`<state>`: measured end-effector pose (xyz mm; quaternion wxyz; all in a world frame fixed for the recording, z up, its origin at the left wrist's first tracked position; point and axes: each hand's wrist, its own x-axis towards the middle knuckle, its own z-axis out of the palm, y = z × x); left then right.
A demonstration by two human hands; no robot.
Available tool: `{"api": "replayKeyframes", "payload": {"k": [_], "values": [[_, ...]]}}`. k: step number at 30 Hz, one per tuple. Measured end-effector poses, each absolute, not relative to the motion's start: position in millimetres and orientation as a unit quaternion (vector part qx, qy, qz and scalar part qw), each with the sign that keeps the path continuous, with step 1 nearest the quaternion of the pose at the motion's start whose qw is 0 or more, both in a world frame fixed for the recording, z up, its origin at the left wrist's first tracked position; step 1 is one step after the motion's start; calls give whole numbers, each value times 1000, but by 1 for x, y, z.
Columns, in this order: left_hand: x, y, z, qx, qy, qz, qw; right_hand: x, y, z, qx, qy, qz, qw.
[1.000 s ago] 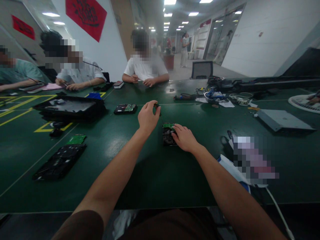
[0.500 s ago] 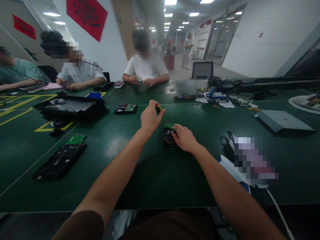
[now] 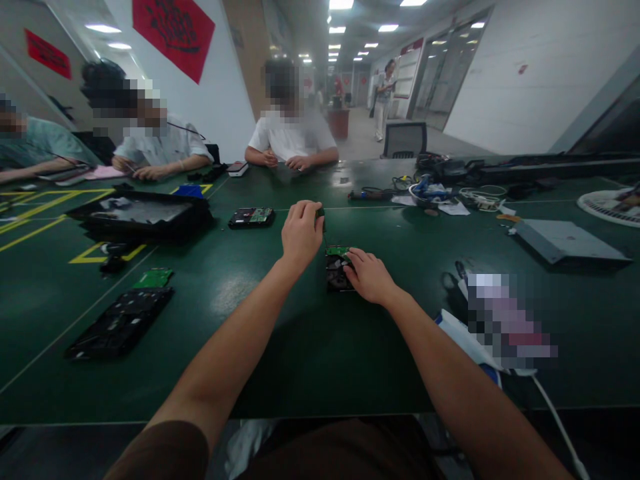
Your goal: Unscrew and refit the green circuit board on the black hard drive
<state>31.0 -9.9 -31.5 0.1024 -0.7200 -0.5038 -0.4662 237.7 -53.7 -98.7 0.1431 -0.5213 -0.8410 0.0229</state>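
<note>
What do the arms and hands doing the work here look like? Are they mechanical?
They're human, not mechanical. The left hand and right hand are bare: no gloves, watch or bracelet shows. A plain dark brown sleeve covers the upper left arm; no sleeve shows on the right arm.
</note>
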Motion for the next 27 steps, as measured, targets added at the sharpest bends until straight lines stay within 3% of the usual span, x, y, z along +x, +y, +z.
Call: {"api": "replayKeyframes", "payload": {"k": [11, 27], "values": [[30, -10, -28, -630, -574, -522, 37, 238, -55, -97, -523, -839, 31, 146], [33, -15, -25, -701, -517, -483, 92, 238, -55, -98, -519, -841, 19, 149]]}}
